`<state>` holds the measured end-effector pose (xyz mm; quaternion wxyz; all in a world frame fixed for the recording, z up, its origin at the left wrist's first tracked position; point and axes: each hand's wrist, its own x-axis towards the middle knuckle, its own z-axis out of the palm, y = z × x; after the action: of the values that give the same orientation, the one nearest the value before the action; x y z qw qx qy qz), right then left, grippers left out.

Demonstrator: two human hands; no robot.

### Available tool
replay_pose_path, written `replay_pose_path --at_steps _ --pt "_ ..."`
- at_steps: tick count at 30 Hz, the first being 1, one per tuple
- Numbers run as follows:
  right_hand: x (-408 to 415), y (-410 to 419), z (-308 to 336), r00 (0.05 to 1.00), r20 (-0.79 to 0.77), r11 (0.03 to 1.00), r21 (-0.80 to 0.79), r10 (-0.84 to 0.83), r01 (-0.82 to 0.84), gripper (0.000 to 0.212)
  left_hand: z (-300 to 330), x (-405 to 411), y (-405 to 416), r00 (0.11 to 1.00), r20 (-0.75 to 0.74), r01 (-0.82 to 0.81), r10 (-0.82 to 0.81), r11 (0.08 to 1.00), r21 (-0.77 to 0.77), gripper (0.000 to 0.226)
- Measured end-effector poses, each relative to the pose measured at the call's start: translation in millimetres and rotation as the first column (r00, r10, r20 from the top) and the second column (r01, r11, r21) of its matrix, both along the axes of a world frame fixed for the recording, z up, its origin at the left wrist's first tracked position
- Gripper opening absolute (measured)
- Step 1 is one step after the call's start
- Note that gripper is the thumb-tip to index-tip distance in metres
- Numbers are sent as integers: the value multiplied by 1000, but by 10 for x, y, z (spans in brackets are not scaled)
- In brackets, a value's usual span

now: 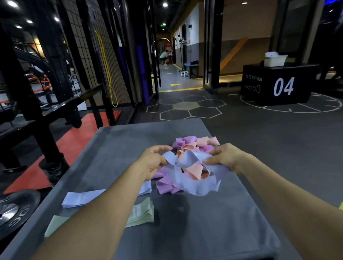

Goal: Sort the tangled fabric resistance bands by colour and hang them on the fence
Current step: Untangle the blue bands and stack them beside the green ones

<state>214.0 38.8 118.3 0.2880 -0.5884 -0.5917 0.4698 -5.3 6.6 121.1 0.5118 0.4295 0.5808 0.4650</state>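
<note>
Pinching opposite ends of a pale blue band (190,175), the left hand (152,162) and right hand (224,158) hold it over the tangled pile (190,146) of pink, peach and blue bands at the centre of the frame, on a grey padded platform (174,232). Lower left lie flat blue bands (83,198) and stacked green bands (142,214). The wire fence (81,44) stands upper left.

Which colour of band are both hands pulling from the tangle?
The lavender band: left hand and right hand grip it, while pink and peach bands lie underneath.
</note>
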Motion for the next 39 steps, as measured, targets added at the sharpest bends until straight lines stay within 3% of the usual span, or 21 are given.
replay_pose_path --at_steps 3,8,10,12,15,19,24,26,27,28,32,35,39 --pt "45 -37 -41 980 184 997 29 72 -78 21 -49 -12 -49 997 -71 3 -6 999 -33 44" --pt "75 -59 -147 845 508 978 27 166 -209 10 -60 -4 -102 993 -108 40 -47 997 -72 51" --pt "91 -48 -189 796 574 968 22 192 -249 28 -47 -21 -112 996 -78 29 -35 997 -75 46" --pt "90 -44 -220 757 628 964 37 183 -264 32 -32 -32 -118 999 -46 15 -18 998 -60 39" --pt "3 -108 -258 746 636 956 45 198 -291 17 -29 -10 -132 1000 -29 11 -12 999 -44 35" --pt "-230 -252 -249 858 402 918 91 320 -386 37 -16 137 -203 999 15 31 -30 999 -42 34" --pt "-547 -383 -297 888 287 888 187 360 -421 41 24 302 -222 987 155 33 -29 999 -26 40" --pt "-568 -346 -353 912 293 905 229 288 -359 16 57 302 -240 979 197 58 -60 998 18 45" --pt "-547 -334 -363 923 296 914 248 245 -322 10 72 290 -251 980 186 67 -74 997 42 47" --pt "-519 -313 -376 933 290 922 254 214 -291 19 72 263 -247 986 150 65 -72 996 55 48" --pt "-391 -282 -353 961 206 941 246 183 -232 18 -37 139 -205 986 -169 16 -1 996 87 27" --pt "-324 -271 -316 974 151 948 246 170 -204 35 -136 87 -172 964 -262 -18 42 995 96 10" --pt "-282 -262 -328 974 130 953 220 183 -209 46 -180 69 -186 941 -316 -93 120 991 101 14"
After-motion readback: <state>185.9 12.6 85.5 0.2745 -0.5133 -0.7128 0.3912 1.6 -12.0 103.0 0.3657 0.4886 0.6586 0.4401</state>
